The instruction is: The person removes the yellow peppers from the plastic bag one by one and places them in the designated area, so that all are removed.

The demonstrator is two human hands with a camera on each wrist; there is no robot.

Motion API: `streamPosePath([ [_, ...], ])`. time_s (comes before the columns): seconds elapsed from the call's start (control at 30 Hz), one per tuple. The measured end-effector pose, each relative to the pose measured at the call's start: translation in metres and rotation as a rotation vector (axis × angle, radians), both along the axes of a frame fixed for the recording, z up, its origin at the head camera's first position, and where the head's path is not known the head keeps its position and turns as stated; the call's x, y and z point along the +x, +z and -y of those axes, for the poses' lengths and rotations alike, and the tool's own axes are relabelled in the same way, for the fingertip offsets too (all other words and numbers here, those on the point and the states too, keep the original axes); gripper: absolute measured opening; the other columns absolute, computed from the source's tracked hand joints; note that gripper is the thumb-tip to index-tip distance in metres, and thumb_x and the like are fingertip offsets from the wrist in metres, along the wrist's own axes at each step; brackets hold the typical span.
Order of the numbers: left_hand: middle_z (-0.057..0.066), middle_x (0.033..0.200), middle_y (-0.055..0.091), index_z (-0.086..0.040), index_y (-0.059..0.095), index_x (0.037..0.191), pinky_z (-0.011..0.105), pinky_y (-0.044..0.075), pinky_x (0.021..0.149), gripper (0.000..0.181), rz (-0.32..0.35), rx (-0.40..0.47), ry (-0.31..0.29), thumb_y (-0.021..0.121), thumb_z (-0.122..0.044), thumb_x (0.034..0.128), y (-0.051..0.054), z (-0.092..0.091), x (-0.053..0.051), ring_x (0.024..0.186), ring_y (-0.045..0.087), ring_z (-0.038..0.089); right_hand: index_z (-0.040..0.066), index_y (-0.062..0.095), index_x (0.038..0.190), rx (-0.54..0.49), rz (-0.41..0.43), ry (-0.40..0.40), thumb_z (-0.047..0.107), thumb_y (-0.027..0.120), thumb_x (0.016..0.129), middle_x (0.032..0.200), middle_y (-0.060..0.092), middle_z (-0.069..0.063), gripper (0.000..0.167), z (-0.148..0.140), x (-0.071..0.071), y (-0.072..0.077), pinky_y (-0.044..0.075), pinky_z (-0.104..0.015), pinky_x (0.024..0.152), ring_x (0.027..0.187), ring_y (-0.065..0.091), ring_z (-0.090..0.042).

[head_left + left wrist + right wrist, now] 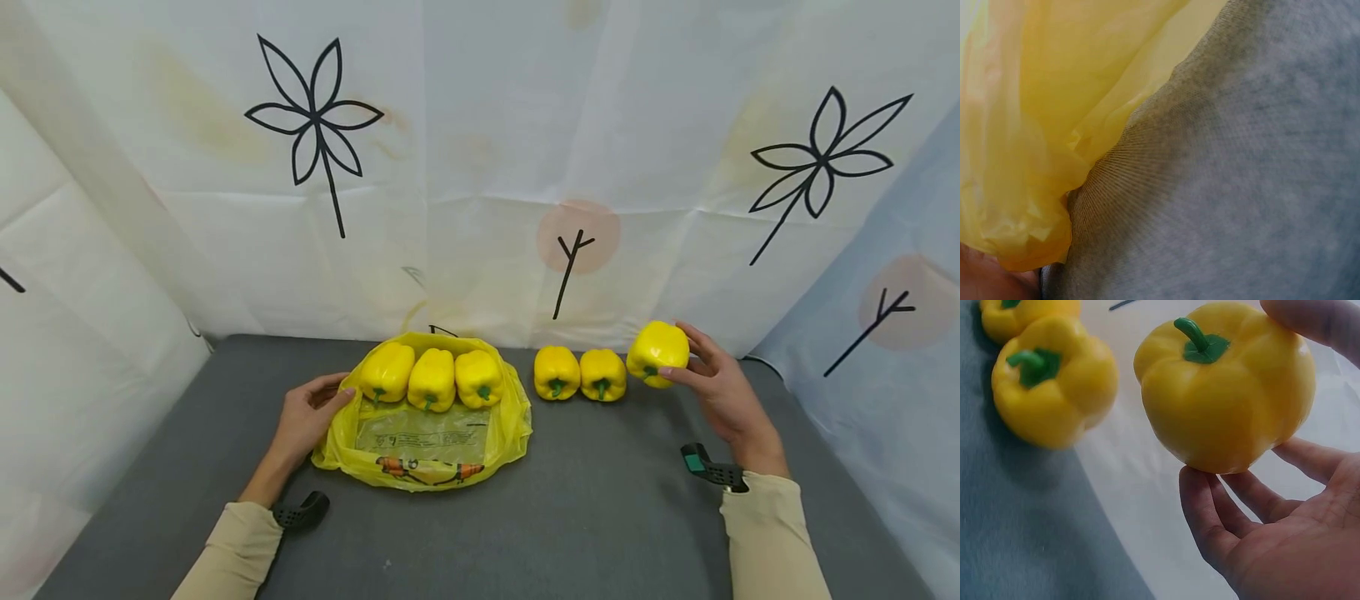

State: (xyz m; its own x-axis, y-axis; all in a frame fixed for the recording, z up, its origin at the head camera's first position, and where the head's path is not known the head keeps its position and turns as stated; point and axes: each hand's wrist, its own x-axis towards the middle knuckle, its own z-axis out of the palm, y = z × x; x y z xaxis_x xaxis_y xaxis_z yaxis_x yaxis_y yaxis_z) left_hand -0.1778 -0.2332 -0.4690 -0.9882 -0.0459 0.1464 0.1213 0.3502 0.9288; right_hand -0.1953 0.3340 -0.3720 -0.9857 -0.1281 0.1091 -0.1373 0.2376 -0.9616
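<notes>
Sleeves: the left sleeve (236, 546) is angling toward one o'clock, the right sleeve (772, 533) toward eleven.
Bag: the yellow bag (517, 417) is lying on the grey table (585, 517), its mouth gaping upward – probably keeping its inside within reach.
Left hand: the left hand (311, 417) is pinching the bag's rim near ten o'clock, thumb inward, seemingly steadying it.
Right hand: the right hand (716, 387) is gripping a pepper between thumb and fingertips, palm turned inward, wrist raised.
Bagged row: three peppers (431, 379) are resting inside the bag, from eleven to one o'clock.
Loose pair: two peppers (603, 375) are sitting side by side at two o'clock from the bag.
Held pepper: the held pepper (657, 350) is hanging above the table, at the pair's three o'clock – stem facing the person.
Backdrop: a patterned cloth (480, 275) is hanging at twelve o'clock.
</notes>
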Motion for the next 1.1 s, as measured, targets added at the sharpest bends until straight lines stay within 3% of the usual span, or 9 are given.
streamPosePath([
  [0.3, 0.023, 0.131, 0.062, 0.0, 0.06, 0.139, 0.014, 0.051, 0.084, 0.046, -0.01, -0.002, 0.002, 0.066, -0.027, 0.1018, 0.001, -0.001, 0.001, 0.101, 0.06, -0.004, 0.01, 0.009, 0.165, 0.053, 0.086, -0.049, 0.016, 0.065, 0.102, 0.162, 0.013, -0.028, 0.085, -0.015, -0.005, -0.016, 0.041, -0.015, 0.09, 0.113, 0.048, -0.002],
  [0.47, 0.022, 0.13, 0.063, 0.0, 0.061, 0.137, 0.015, 0.052, 0.083, 0.047, -0.016, -0.015, 0.009, 0.066, -0.029, 0.1018, 0.001, -0.001, 0.001, 0.101, 0.061, -0.002, 0.012, 0.005, 0.165, 0.04, 0.172, -0.055, 0.021, 0.065, 0.102, 0.165, 0.007, -0.025, 0.087, -0.017, -0.01, -0.026, 0.032, -0.041, 0.109, 0.129, 0.04, -0.021],
  [0.6, 0.023, 0.129, 0.063, 0.001, 0.061, 0.137, 0.015, 0.052, 0.083, 0.047, -0.019, -0.014, 0.008, 0.066, -0.03, 0.1018, 0.001, -0.001, 0.001, 0.101, 0.061, -0.002, 0.012, 0.002, 0.165, 0.01, 0.208, -0.045, 0.021, 0.065, 0.102, 0.167, 0.001, -0.023, 0.089, -0.018, -0.012, -0.035, 0.019, -0.061, 0.115, 0.143, 0.023, -0.039],
  [0.7, 0.023, 0.13, 0.063, 0.001, 0.061, 0.138, 0.015, 0.052, 0.083, 0.046, -0.019, 0.001, 0.001, 0.066, -0.028, 0.1018, 0.001, -0.002, 0.001, 0.1, 0.061, -0.002, 0.011, 0.002, 0.165, 0.002, 0.217, -0.033, 0.02, 0.064, 0.103, 0.167, -0.001, -0.024, 0.088, -0.018, -0.012, -0.04, 0.02, -0.061, 0.115, 0.144, 0.02, -0.041],
  [0.9, 0.025, 0.131, 0.061, 0.003, 0.059, 0.139, 0.014, 0.051, 0.082, 0.045, -0.008, 0.011, -0.004, 0.065, -0.023, 0.1023, 0.0, -0.001, -0.001, 0.098, 0.06, -0.006, 0.009, 0.001, 0.164, 0.029, 0.225, -0.017, 0.021, 0.063, 0.103, 0.165, 0.005, -0.027, 0.087, -0.018, -0.012, -0.047, 0.038, -0.037, 0.104, 0.134, 0.034, -0.027],
  [0.97, 0.027, 0.131, 0.061, 0.006, 0.057, 0.139, 0.013, 0.051, 0.082, 0.045, -0.006, 0.003, -0.005, 0.064, -0.02, 0.1029, 0.0, -0.001, -0.002, 0.098, 0.059, -0.007, 0.009, 0.001, 0.164, 0.024, 0.228, -0.015, 0.021, 0.063, 0.103, 0.165, 0.005, -0.027, 0.088, -0.017, -0.013, -0.048, 0.037, -0.039, 0.107, 0.136, 0.033, -0.029],
  [1.1, 0.028, 0.131, 0.06, 0.008, 0.057, 0.139, 0.013, 0.051, 0.082, 0.044, -0.003, -0.014, -0.004, 0.063, -0.017, 0.1034, 0.001, -0.001, -0.002, 0.098, 0.059, -0.007, 0.008, -0.001, 0.164, 0.003, 0.238, -0.016, 0.02, 0.064, 0.103, 0.167, 0.001, -0.025, 0.089, -0.015, -0.014, -0.049, 0.025, -0.056, 0.116, 0.145, 0.022, -0.041],
])
